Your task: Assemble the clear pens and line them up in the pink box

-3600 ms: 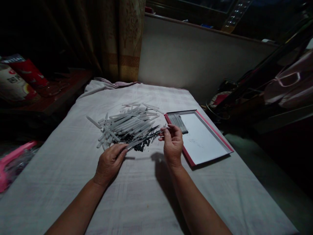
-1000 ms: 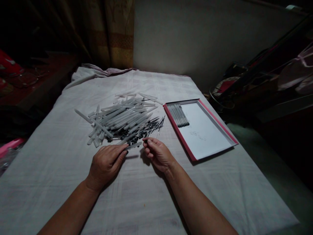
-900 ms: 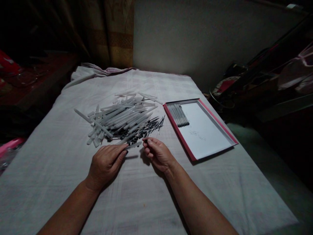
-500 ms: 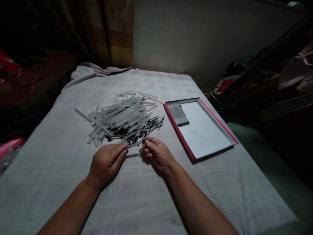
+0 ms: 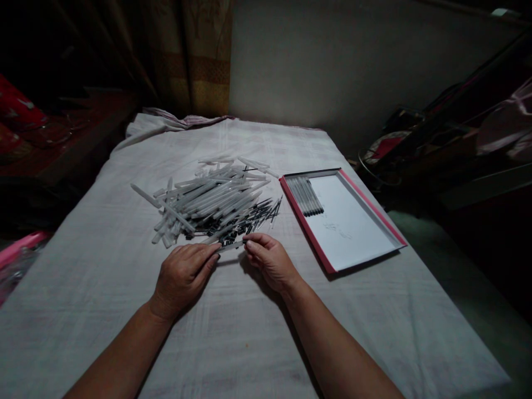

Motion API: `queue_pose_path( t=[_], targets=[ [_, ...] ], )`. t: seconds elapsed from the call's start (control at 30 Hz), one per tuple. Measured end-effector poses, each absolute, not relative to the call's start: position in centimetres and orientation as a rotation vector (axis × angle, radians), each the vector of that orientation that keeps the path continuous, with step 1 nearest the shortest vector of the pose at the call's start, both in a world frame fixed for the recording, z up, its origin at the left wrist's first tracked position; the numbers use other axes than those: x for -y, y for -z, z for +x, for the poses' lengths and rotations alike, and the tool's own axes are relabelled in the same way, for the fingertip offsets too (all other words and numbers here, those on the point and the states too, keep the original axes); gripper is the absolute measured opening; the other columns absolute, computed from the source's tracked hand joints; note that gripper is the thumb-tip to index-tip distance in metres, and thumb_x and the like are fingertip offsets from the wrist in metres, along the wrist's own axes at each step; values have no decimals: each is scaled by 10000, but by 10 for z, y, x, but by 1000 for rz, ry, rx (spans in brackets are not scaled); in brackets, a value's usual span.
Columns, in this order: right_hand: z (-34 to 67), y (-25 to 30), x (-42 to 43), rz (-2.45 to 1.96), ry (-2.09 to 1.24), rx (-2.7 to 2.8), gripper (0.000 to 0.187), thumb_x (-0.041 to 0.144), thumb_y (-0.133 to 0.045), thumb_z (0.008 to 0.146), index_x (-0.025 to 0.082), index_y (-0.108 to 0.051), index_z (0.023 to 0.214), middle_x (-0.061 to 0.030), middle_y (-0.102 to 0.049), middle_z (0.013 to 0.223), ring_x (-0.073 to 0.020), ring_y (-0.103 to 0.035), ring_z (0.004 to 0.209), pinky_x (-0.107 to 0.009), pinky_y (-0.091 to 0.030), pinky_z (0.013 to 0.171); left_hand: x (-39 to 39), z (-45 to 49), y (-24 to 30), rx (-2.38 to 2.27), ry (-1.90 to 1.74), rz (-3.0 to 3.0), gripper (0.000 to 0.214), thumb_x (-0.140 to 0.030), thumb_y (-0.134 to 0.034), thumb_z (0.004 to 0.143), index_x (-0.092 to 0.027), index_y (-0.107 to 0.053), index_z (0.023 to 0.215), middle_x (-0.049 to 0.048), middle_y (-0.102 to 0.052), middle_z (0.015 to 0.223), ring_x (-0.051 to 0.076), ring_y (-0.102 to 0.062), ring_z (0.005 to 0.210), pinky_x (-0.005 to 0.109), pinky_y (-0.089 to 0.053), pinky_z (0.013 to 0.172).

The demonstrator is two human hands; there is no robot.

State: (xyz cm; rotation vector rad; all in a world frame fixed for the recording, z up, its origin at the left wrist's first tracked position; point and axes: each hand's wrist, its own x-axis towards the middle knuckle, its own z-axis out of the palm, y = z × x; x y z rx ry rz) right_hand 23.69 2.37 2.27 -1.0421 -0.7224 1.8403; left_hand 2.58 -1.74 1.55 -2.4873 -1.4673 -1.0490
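Note:
A translucent pen (image 5: 231, 246) is held level between my two hands, low over the cloth at the near side of a pile. My left hand (image 5: 183, 280) is closed around its left end with thumb and fingers. My right hand (image 5: 271, 261) pinches the pen's other end, where a small dark piece shows at the fingertips. Just beyond the hands are small black caps (image 5: 228, 238). Behind them lies a heap of clear pen barrels (image 5: 211, 194), and thin dark refills (image 5: 264, 211) fan out on its right side.
To the right, a shallow red-edged box lid (image 5: 361, 244) holds a row of several pens (image 5: 305, 197) at its upper left. Everything rests on a table with a pale checked cloth (image 5: 241, 343). A wall and curtain (image 5: 203, 61) stand behind; a dark red surface (image 5: 95, 127) is at left.
Both hands stay almost in place, still holding the pen between them. The view has shifted slightly, and the dark piece at the right fingertips appears closer against the barrel's end.

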Motion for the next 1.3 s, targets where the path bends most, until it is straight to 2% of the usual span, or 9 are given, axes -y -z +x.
queue_pose_path(
  t=[0.13, 0.43, 0.57, 0.67, 0.8, 0.97, 1.1, 1.2, 1.3],
  targets=[
    [238, -19, -23, -1085, -1626, 989, 261, 354, -836, 649, 182, -748, 825, 42, -580, 585, -74, -460, 508, -202, -353, 478, 17, 25, -14, 1480, 1045, -2486, 217, -280, -576, 966, -196, -694, 1128, 66, -778, 976, 205, -718, 846, 332, -519, 761],
    [245, -12, -22, -1043, -1058, 1545, 149, 252, -638, 832, 217, -773, 885, -54, -747, 852, -184, -673, 813, -309, -529, 781, 16, 26, -16, 1478, 1049, -2493, 210, -274, -585, 963, -191, -700, 1117, 63, -778, 960, 202, -711, 832, 324, -509, 751],
    [248, -12, -22, -1045, -935, 1691, 172, 264, -590, 887, 210, -753, 892, -60, -739, 849, -179, -677, 808, -285, -527, 772, 17, 26, -16, 1483, 1037, -2501, 212, -284, -575, 969, -199, -699, 1118, 57, -780, 967, 203, -715, 845, 329, -509, 761],
    [249, -12, -22, -1134, -867, 1791, 242, 318, -556, 923, 210, -712, 773, -49, -695, 745, -171, -642, 724, -275, -499, 726, 17, 25, -16, 1507, 1016, -2505, 218, -302, -562, 974, -224, -710, 1114, 49, -782, 957, 198, -715, 843, 329, -506, 766],
    [250, -12, -21, -1207, -874, 1832, 347, 385, -504, 955, 221, -638, 679, -36, -636, 659, -167, -593, 659, -282, -460, 677, 17, 26, -16, 1516, 994, -2506, 223, -318, -558, 973, -233, -719, 1103, 47, -783, 957, 198, -713, 830, 335, -504, 750],
    [250, -17, -18, -1161, -1082, 1738, 147, 313, -586, 882, 218, -642, 980, -8, -656, 755, -148, -593, 650, -262, -455, 639, 17, 27, -18, 1499, 1018, -2479, 218, -311, -554, 978, -220, -710, 1100, 48, -781, 945, 203, -710, 825, 339, -497, 754],
    [249, -16, -17, -1159, -1100, 1715, 89, 290, -584, 868, 218, -632, 892, 5, -621, 714, -142, -568, 629, -259, -440, 617, 17, 27, -20, 1509, 1016, -2494, 217, -305, -558, 975, -221, -708, 1107, 49, -781, 962, 206, -713, 852, 337, -493, 769],
    [249, -14, -19, -1166, -1114, 1729, 173, 339, -545, 911, 217, -624, 817, -8, -630, 708, -155, -591, 662, -268, -454, 639, 17, 27, -18, 1508, 1018, -2501, 210, -298, -565, 973, -220, -705, 1109, 50, -782, 974, 203, -716, 858, 338, -490, 772],
    [250, -13, -19, -1154, -1127, 1729, 157, 350, -563, 903, 214, -639, 888, -15, -656, 753, -155, -607, 679, -273, -469, 665, 16, 26, -16, 1509, 1009, -2494, 207, -303, -564, 976, -214, -699, 1106, 55, -784, 981, 205, -717, 858, 343, -491, 774]
  ],
)
